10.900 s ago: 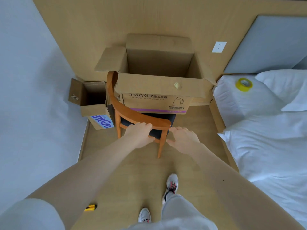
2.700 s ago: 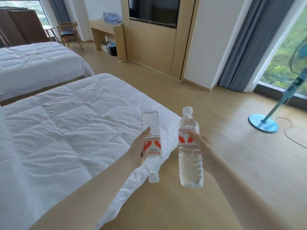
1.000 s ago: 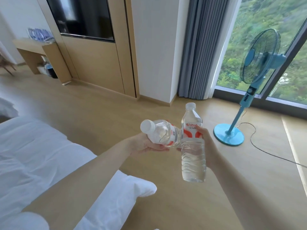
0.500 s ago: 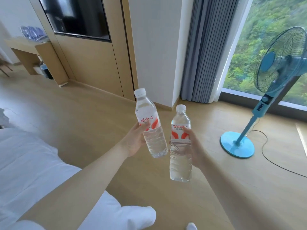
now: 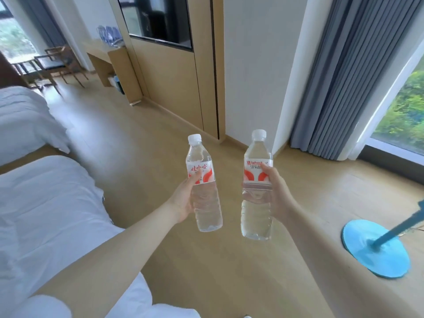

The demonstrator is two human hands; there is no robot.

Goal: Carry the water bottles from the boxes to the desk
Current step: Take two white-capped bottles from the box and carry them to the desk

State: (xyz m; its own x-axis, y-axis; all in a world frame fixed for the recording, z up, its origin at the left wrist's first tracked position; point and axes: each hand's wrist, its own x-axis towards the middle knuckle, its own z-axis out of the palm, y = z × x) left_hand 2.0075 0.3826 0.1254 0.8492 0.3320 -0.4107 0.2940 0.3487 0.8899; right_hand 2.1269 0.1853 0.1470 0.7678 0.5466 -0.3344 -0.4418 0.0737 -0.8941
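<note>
At the near left, a white duvet [image 5: 46, 203] lies soft and creased over a bed, with a second white bed [image 5: 20, 115] farther back. At the far left, dark wooden chairs [image 5: 57, 63] stand near a pale wooden desk [image 5: 101, 53], which is boxy and flat-topped. A cluster of clear, blue-tinted shapes [image 5: 107, 35] on top of it is too blurred to identify. The floor [image 5: 218, 271] is smooth, light wood planking.

In the middle, the left hand [image 5: 182, 199] grips the left bottle [image 5: 206, 210], with its fingers wrapped round the label and the ribbed body. The bottle is clear plastic and cylindrical, with a white screw cap and a red-and-white label. It stands nearly upright and is filled with clear water. Just to the right, not touching it, the right hand [image 5: 278, 193] holds the right bottle [image 5: 255, 212] the same way. That bottle has the same shape, cap and label, and is also full of water. Both bottles are in the air over the floor, well apart from the desk.

Beyond them, a dark glossy screen [image 5: 158, 19] sits in a wood panel. A grey curtain [image 5: 339, 76] hangs in narrow pleats. At the near right lies a round, flat blue fan base [image 5: 376, 249] with a slanting pole.
</note>
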